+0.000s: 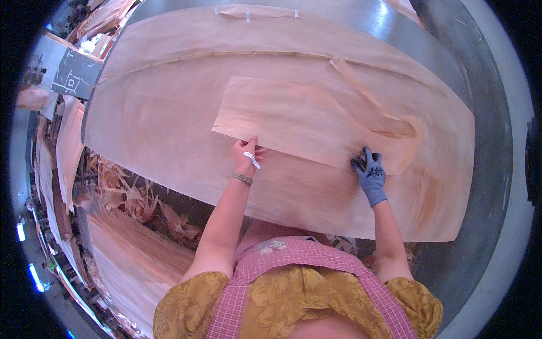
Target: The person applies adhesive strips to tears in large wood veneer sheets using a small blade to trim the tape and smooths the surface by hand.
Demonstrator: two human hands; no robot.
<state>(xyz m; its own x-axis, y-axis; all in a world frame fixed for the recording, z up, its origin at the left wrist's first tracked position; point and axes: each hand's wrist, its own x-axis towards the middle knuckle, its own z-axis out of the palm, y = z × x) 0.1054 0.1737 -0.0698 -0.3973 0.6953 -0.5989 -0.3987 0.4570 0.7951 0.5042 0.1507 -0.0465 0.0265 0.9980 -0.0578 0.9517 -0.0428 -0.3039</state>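
Observation:
A small rectangular sheet of thin wood veneer (293, 116) lies on top of a much larger veneer sheet (169, 130) spread over a grey metal table (485, 113). My bare left hand (247, 155), with a bracelet at the wrist and a strip of white tape on a finger, pinches the small sheet's near edge. My right hand (368, 172), in a blue-grey glove, grips the same near edge further right. A curled, torn strip of veneer (389, 121) lies at the small sheet's right end.
Veneer scraps and shavings (135, 198) pile up below the table's left edge. More veneer sheets (130, 260) are stacked at lower left and along the left side (69, 147). Another sheet with white tape pieces (254, 12) lies at the table's far end.

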